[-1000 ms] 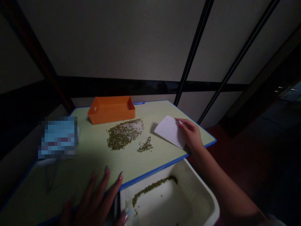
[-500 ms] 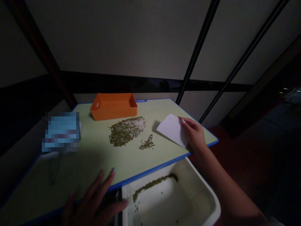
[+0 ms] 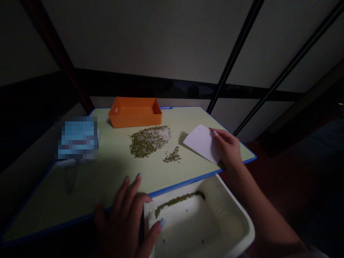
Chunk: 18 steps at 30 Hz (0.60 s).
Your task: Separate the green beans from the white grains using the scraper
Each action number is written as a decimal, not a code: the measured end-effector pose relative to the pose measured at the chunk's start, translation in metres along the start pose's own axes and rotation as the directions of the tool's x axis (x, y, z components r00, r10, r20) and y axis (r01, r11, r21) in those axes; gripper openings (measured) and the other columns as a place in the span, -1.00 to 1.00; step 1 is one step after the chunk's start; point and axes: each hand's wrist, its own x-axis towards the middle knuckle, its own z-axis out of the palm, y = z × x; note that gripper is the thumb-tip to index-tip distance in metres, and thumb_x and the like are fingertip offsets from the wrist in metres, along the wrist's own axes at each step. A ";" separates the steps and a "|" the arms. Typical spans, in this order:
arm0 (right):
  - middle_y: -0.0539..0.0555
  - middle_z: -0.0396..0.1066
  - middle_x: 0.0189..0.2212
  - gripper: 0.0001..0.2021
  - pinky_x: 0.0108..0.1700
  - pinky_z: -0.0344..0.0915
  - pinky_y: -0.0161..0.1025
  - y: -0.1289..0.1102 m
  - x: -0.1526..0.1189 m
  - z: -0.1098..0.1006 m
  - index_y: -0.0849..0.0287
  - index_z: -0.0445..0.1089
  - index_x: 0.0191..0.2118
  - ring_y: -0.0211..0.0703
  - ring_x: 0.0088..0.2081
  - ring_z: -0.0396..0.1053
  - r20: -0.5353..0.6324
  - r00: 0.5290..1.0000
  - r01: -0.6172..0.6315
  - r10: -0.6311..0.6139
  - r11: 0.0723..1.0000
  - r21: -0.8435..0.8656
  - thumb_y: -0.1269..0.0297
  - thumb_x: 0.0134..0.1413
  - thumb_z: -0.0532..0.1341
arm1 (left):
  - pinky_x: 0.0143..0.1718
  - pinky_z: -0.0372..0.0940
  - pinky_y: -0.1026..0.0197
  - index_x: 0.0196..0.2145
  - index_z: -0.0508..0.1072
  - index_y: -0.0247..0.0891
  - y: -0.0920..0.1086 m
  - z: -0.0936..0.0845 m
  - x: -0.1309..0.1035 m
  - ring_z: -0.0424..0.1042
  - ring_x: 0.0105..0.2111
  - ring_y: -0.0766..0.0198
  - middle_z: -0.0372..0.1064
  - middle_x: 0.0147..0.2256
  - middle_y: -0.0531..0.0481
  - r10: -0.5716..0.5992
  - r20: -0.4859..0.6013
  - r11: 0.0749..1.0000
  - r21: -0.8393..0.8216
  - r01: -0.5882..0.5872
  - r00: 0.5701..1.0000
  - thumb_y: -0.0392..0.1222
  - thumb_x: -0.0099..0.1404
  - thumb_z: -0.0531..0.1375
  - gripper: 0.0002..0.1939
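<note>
My right hand (image 3: 229, 147) pinches a white card (image 3: 202, 143) by its right side, tilted over the right part of the table. My left hand (image 3: 131, 215) is spread at the table's front edge, its thumb over the left rim of a white tub (image 3: 236, 215). Green beans mixed with white grains form a pile (image 3: 149, 141) mid-table. A smaller cluster of beans (image 3: 172, 155) lies between that pile and the card. Inside the tub, a line of green beans (image 3: 178, 200) runs along the far side of the bottom.
An orange open box (image 3: 137, 120) stands at the back of the pale green, blue-edged table (image 3: 107, 179). A blurred-out blue object (image 3: 77, 138) is at the left, with a white thing under it. Behind is a panelled wall.
My left hand has moved right, and its thumb now reaches over the tub's rim. The view has shifted slightly. My right hand still holds the card in much the same place.
</note>
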 end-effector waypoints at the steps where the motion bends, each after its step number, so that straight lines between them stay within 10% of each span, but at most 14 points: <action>1: 0.10 0.62 -0.23 -0.75 -0.24 0.31 -0.19 0.000 0.000 0.000 0.10 0.62 -0.28 -0.08 -0.25 0.48 0.001 1.000 0.003 -0.003 1.000 0.000 0.10 -0.09 0.38 | 0.27 -0.26 -0.45 -0.06 0.28 -0.08 0.003 0.002 0.001 0.03 0.34 -0.02 0.17 0.31 -0.17 -0.025 -0.020 1.000 -0.016 0.024 0.999 -0.07 0.34 -0.06 -0.73; 5: 0.09 0.62 -0.23 -0.77 -0.22 0.33 -0.16 -0.003 -0.001 0.000 0.08 0.62 -0.28 -0.07 -0.23 0.49 0.000 1.000 0.007 -0.007 1.000 -0.004 0.11 -0.08 0.38 | 0.30 -0.32 -0.39 0.28 -0.01 -0.12 0.005 0.005 0.004 0.09 0.31 0.00 0.18 0.31 -0.13 -0.015 -0.031 0.997 0.073 0.017 0.999 -0.14 0.36 -0.08 -0.46; 18: 0.05 0.62 -0.29 -0.83 -0.26 0.32 -0.21 -0.007 -0.002 0.001 0.02 0.63 -0.35 -0.15 -0.32 0.46 0.142 0.987 -0.090 0.070 0.986 0.143 0.16 -0.15 0.43 | 0.27 -0.25 -0.48 0.35 -0.20 0.13 -0.006 0.011 0.005 0.16 0.29 -0.14 0.07 0.36 -0.08 0.048 -0.017 0.991 0.125 -0.045 0.999 -0.14 0.27 -0.01 -0.26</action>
